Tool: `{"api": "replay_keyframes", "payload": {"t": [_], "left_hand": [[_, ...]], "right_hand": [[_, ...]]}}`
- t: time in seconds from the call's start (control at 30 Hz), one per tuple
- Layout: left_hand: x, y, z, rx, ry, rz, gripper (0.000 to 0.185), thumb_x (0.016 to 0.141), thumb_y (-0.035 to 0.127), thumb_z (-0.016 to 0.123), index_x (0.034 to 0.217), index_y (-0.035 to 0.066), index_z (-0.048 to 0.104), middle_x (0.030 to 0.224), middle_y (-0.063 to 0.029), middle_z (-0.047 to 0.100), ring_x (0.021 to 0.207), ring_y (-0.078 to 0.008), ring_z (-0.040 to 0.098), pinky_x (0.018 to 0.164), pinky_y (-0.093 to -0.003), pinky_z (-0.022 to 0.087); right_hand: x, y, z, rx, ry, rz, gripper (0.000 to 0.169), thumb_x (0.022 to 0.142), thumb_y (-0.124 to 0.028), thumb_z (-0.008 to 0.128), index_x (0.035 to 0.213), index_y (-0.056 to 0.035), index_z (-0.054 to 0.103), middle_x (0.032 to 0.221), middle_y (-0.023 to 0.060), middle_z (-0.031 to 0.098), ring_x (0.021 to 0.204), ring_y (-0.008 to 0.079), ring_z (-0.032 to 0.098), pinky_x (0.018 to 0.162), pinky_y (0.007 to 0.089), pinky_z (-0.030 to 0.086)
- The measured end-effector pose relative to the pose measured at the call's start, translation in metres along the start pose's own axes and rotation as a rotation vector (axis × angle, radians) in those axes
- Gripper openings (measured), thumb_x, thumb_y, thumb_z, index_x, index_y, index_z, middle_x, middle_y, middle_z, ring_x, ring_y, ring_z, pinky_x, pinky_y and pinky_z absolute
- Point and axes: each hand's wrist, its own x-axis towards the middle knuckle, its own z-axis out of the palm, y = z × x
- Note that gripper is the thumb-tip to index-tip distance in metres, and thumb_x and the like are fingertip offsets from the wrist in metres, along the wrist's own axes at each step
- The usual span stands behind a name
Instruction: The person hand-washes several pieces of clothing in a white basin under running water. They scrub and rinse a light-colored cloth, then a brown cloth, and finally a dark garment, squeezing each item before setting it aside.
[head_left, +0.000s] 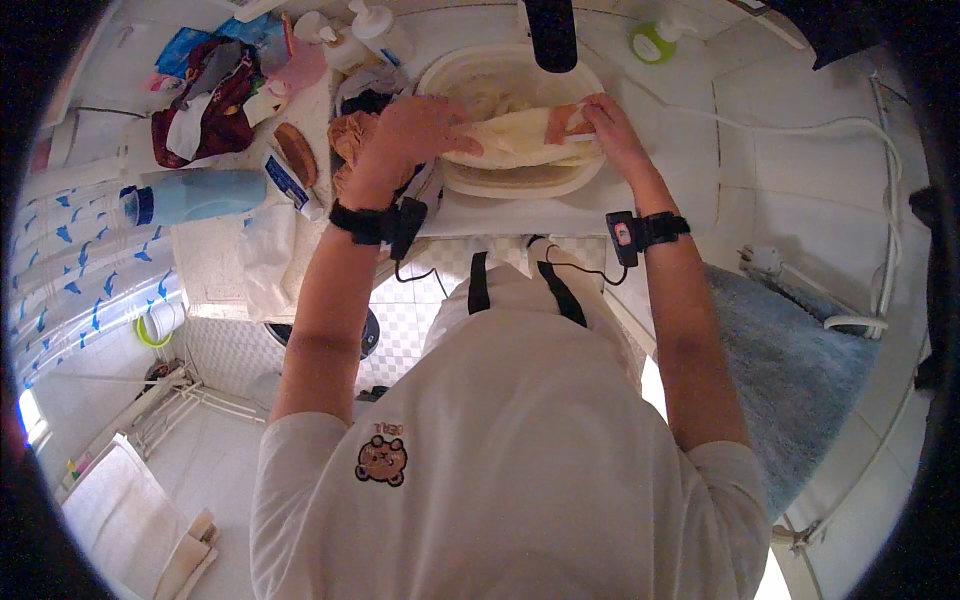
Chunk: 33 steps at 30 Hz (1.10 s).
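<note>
A pale yellow cloth with an orange-red patch stretches between my two hands over a cream oval basin. At its left end, my left hand has the thumb along the cloth and the fingers behind it; the exact grip is partly hidden. My right hand pinches the right end by the patch, close to the basin's rim. Cloudy water or wet fabric shows inside the basin behind the cloth. Crumpled brown fabric lies beside my left wrist.
A black faucet overhangs the basin. To the left are a light-blue bottle, a brown brush, a blue-and-white tube and a dark red bag. Pump bottles and a green-based dispenser stand behind. A white hose runs along the right.
</note>
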Motion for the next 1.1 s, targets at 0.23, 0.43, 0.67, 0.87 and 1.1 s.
{"api": "replay_keyframes", "payload": {"t": [0.23,0.43,0.67,0.87,1.1], "left_hand": [[0.034,0.033,0.067,-0.377,0.274,-0.001,0.041,0.078,0.043,0.069,0.098,0.007,0.068,0.097,-0.0147,0.068,0.085,-0.0338,0.065,0.075,-0.0422,0.052],[0.034,0.056,0.079,-0.539,0.023,-0.142,0.023,0.081,0.026,0.072,0.087,0.004,0.067,0.084,-0.0138,0.067,0.077,-0.0300,0.064,0.071,-0.0390,0.050],[0.027,0.006,0.034,-1.080,0.140,-0.121,0.021,0.083,0.023,0.072,0.084,0.003,0.065,0.076,-0.0005,0.063,0.071,-0.0087,0.053,0.063,-0.0244,0.043],[0.014,-0.008,0.026,-1.179,0.253,-0.223,0.015,0.092,0.019,0.063,0.092,0.004,0.063,0.082,0.0014,0.062,0.077,-0.0069,0.051,0.069,-0.0222,0.042],[0.005,0.032,-0.064,-1.514,0.577,-0.101,0.010,0.093,0.016,0.060,0.098,0.007,0.061,0.091,0.0014,0.063,0.082,-0.0073,0.055,0.075,-0.0234,0.045]], "right_hand": [[-0.017,-0.055,0.019,0.109,-0.161,0.098,0.026,0.095,-0.023,0.057,0.113,-0.0045,0.058,0.104,0.0047,0.062,0.096,0.0132,0.059,0.082,0.0277,0.047],[-0.022,-0.080,0.034,0.080,-0.307,-0.079,0.035,0.088,-0.017,0.063,0.121,-0.0077,0.056,0.108,0.0049,0.064,0.094,0.0153,0.063,0.081,0.0294,0.050],[-0.016,0.009,0.006,-0.576,-0.207,0.072,0.039,0.080,-0.027,0.070,0.112,-0.0059,0.063,0.101,0.0114,0.067,0.090,0.0234,0.064,0.080,0.0357,0.051],[-0.015,0.014,-0.014,-0.060,0.032,-0.022,0.036,0.085,-0.028,0.063,0.111,-0.0038,0.064,0.098,0.0066,0.066,0.091,0.0196,0.062,0.079,0.0337,0.050],[-0.035,-0.148,-0.052,0.650,0.037,-0.091,0.030,0.088,-0.023,0.059,0.111,-0.0050,0.063,0.107,0.0073,0.065,0.102,0.0201,0.061,0.088,0.0340,0.049]]}}
